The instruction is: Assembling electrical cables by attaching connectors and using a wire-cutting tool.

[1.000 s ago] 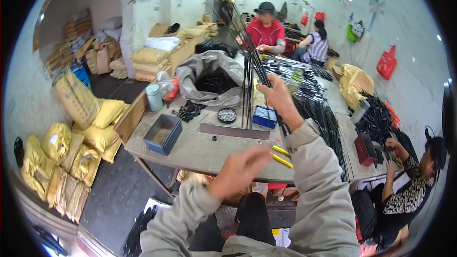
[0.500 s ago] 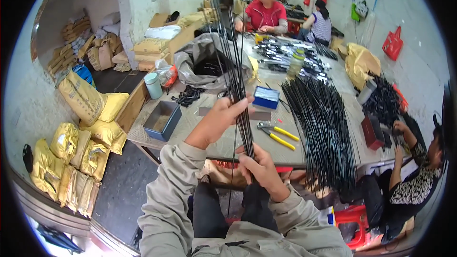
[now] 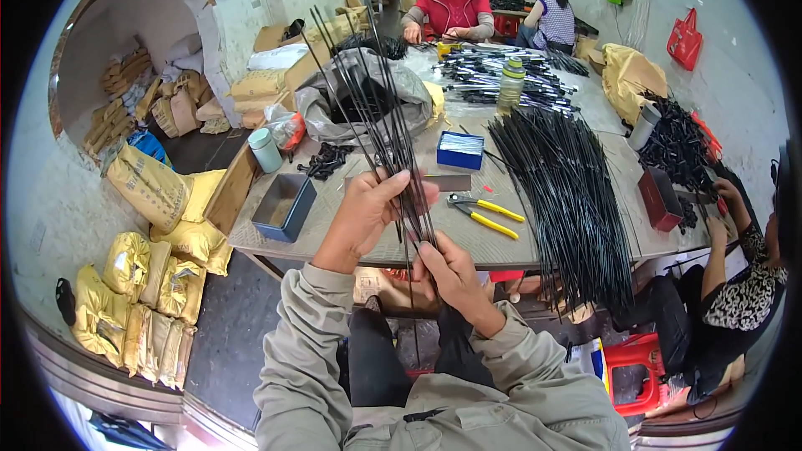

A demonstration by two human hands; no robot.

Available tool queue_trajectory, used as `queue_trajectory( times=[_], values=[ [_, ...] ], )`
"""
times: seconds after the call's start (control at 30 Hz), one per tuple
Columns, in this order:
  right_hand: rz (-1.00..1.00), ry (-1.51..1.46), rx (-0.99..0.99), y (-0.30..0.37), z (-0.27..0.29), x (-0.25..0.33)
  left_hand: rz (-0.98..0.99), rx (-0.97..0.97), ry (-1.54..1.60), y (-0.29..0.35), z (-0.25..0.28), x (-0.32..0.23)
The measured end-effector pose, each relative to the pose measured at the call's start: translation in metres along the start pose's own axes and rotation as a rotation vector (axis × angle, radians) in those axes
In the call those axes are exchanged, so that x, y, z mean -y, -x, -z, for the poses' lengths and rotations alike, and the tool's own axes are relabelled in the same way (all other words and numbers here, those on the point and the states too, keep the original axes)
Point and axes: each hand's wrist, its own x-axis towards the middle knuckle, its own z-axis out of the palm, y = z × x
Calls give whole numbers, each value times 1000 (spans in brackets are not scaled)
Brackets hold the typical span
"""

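Observation:
A loose bundle of long, thin black rods (image 3: 383,121) is held upright over the table's near edge, its upper ends spread and leaning left. My left hand (image 3: 365,213) is closed round the middle of the bundle, thumb across the front. Lower and to the right, my right hand (image 3: 458,277) is closed on the rods' lower part. One rod hangs down between my knees. Right of my hands lie yellow-handled pliers (image 3: 489,217) and a large heap of similar black rods (image 3: 568,200), which overhangs the table edge.
A blue box (image 3: 460,150) and an open grey-blue bin (image 3: 284,210) stand on the table (image 3: 351,169), with a grey sack (image 3: 320,115) behind. Black parts lie at the right, near a dark red box (image 3: 658,200). A co-worker (image 3: 735,284) sits at right; two people are farther back.
The bundle's top has swung left and its rods are more fanned out. My left hand has shifted a little left and down. The whole view has tilted slightly.

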Motion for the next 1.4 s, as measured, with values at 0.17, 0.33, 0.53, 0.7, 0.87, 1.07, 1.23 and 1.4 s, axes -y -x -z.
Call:
queue_trajectory(
  times=[0.17,0.33,0.53,0.7,0.87,1.07,1.23,1.4],
  values=[
    [150,30,-186,-5,-4,-4,-129,-19,376,-13,-21,19],
    [194,80,-232,-24,4,-7,-121,-49,460,-18,-17,24],
    [401,360,-238,-39,19,-12,-137,-180,429,-19,-18,26],
    [203,131,-217,-35,23,14,-207,-212,378,-20,-22,32],
    [283,342,-166,-33,16,15,-273,-244,363,-21,-33,32],
    [316,445,-213,-26,9,10,-185,-262,391,-20,-35,35],
    [272,521,-234,-30,24,7,-112,-193,366,-20,-33,35],
    [376,570,-231,-33,16,5,-189,-252,312,-21,-43,41]
  ],
)
